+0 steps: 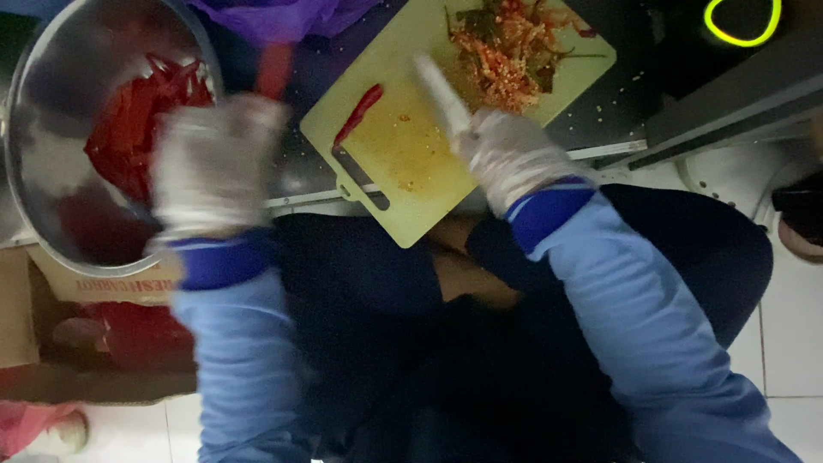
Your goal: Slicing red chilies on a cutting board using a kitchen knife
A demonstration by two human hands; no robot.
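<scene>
— How were the hands placed?
— The left hand (214, 163), in a pale translucent glove, was blurred, knuckles up, fingers curled closed around something red.
— And the other?
— The gloved right hand (514, 159) was fisted around a pale handle. Both arms wore light blue sleeves with dark blue cuffs, reaching forward, well apart.

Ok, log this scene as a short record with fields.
left hand: gloved, blurred, gripping a red chilli beside the bowl
right hand: gloved, holding a knife over the board
bowl: steel, holds red chillies
board: pale green, one whole chilli lying on it
scraps: pile of seeds and stems on the board's far end
box: cardboard, below the bowl
bag: purple plastic, beyond the board
</scene>
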